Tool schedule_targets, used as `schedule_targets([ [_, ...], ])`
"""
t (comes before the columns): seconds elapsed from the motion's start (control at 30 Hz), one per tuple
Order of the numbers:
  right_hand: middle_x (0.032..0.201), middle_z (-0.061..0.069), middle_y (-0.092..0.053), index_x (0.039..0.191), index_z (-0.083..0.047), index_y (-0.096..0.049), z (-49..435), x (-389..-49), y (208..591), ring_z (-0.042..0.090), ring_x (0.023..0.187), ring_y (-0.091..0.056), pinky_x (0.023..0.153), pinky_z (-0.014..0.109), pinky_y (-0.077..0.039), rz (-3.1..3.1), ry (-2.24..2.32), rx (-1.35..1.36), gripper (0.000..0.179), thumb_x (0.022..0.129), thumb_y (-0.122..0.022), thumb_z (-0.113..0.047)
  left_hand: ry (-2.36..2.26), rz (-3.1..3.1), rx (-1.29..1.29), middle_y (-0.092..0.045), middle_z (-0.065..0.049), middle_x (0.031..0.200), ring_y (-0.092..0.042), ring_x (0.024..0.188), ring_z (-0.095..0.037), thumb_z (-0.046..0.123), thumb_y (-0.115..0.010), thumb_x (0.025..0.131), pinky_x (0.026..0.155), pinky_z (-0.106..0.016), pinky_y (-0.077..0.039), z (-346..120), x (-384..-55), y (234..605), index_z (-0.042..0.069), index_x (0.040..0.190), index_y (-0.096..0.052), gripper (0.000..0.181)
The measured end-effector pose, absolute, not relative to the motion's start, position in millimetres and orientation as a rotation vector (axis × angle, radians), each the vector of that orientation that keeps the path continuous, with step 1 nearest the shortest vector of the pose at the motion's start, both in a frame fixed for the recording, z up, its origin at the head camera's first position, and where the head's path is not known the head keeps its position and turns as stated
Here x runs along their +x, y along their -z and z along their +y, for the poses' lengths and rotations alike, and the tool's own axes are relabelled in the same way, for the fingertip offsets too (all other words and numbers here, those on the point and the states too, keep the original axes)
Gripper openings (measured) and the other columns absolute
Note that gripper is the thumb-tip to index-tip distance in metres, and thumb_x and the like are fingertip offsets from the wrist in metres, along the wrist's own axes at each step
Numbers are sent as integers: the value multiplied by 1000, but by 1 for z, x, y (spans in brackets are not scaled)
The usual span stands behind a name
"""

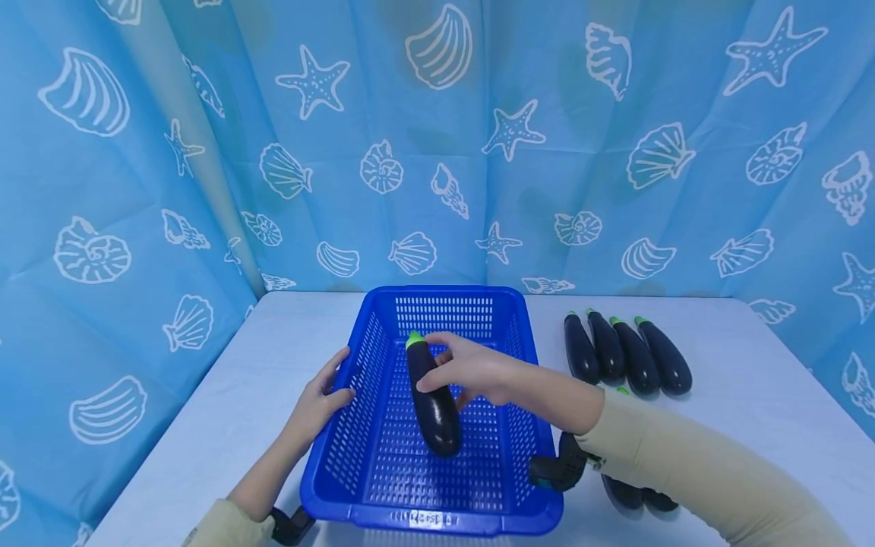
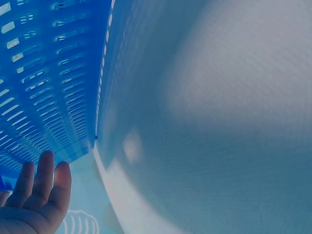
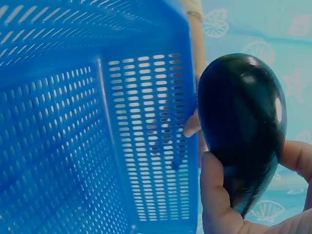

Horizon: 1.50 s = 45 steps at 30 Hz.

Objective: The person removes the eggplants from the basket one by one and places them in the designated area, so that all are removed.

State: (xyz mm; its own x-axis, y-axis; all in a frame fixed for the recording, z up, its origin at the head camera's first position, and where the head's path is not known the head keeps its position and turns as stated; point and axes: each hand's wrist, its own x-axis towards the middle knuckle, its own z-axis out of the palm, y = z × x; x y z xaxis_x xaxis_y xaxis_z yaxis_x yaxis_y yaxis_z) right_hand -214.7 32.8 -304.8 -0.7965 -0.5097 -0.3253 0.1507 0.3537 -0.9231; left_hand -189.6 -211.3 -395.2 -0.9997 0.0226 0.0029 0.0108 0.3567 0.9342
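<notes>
A dark, glossy eggplant (image 1: 435, 410) with a green stem end is held over the inside of a blue plastic basket (image 1: 437, 524). My right hand (image 1: 472, 368) grips it from the right, thumb on the near side; the right wrist view shows the rounded end of the eggplant (image 3: 243, 107) between thumb and fingers. At the basket's left side, my left hand (image 1: 321, 403) holds the rim, its thumb over the edge and its fingers (image 2: 45, 180) along the slotted outer wall.
Several eggplants (image 1: 639, 357) lie in a row on the white table (image 1: 287, 327), right of the basket. More eggplants (image 1: 622, 494) lie nearer, partly hidden by my right sleeve (image 1: 683, 456). A blue curtain (image 1: 383, 99) with seashell prints stands behind and beside the table.
</notes>
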Motion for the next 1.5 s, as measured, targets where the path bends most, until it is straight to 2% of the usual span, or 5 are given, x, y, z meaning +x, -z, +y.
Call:
schedule_targets([
  [0.27,117,17,-47,140,-15,-28,60,-208,297,29,96,-57,72,43,-55,2047,1517,-359,72,78,-67,-14,-1768,2588,30,-33,-25,141,-45,118,-47,9,-47,86,84,-53,-48,-212,-187,394,17,146,-20,67],
  [0.73,137,20,-30,145,-14,-15,117,-199,290,35,111,-47,79,43,-52,2122,1513,-355,82,81,-65,-24,-1759,2588,18,-32,-25,141,-44,118,-46,9,-47,86,85,-53,-48,-212,-186,391,16,146,-20,67],
  [0.97,138,21,-31,145,-14,-13,143,-195,291,35,113,-45,77,40,-51,2192,1490,-327,83,82,-64,-28,-1754,2594,23,-31,-26,142,-43,119,-47,9,-47,85,85,-54,-48,-212,-187,391,16,146,-19,68],
  [1.33,144,28,-16,147,-12,-6,189,-193,298,47,123,-33,88,60,-43,2304,1428,-284,86,84,-61,-31,-1784,2575,50,-34,-26,139,-45,118,-46,9,-48,84,84,-52,-49,-213,-189,396,16,146,-20,68],
  [1.5,143,31,-9,147,-10,-2,214,-194,305,47,123,-30,82,52,-47,2265,1447,-229,84,86,-57,-29,-1780,2578,40,-33,-25,141,-44,118,-46,9,-49,84,84,-53,-49,-212,-189,396,17,146,-21,68],
])
